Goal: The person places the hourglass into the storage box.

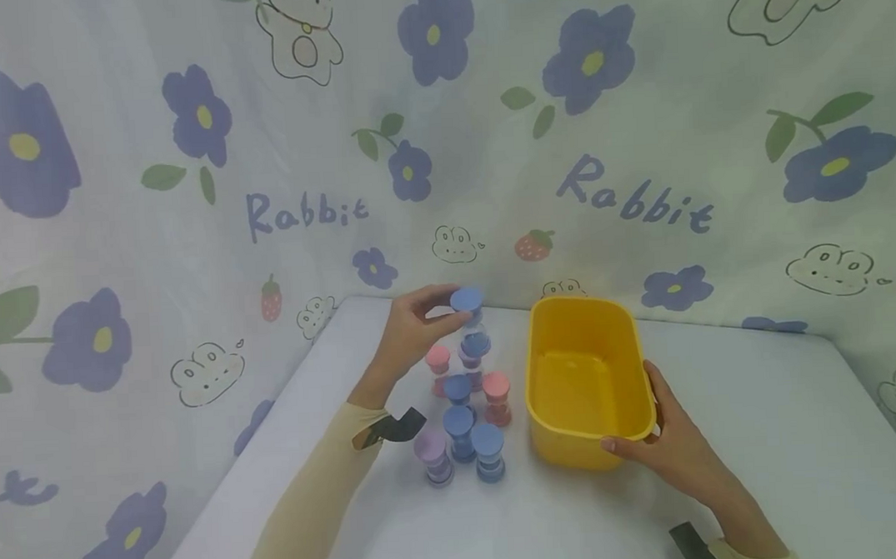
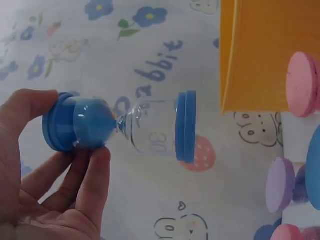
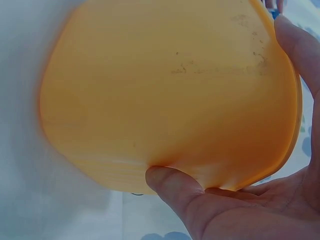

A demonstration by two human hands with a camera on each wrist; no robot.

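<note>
My left hand (image 1: 411, 329) holds a blue sand timer (image 1: 467, 301) by one cap, over the far end of a group of timers. In the left wrist view, the fingers and thumb pinch the cap, and blue sand (image 2: 95, 122) fills the bulb nearer the hand. My right hand (image 1: 676, 449) grips a yellow tub (image 1: 586, 450) at its near right corner, thumb at the near rim and fingers along the right side. The tub stands upright on the table, and its visible inside holds nothing. In the right wrist view its yellow wall (image 3: 165, 110) fills most of the frame.
Left of the tub stand several sand timers: pink (image 1: 496, 387) and pink (image 1: 438, 360), purple (image 1: 431, 445), and blue ones such as the nearest blue timer (image 1: 488, 440). A white table (image 1: 504, 531) lies beneath. Behind it hangs a flowered curtain (image 1: 482, 203).
</note>
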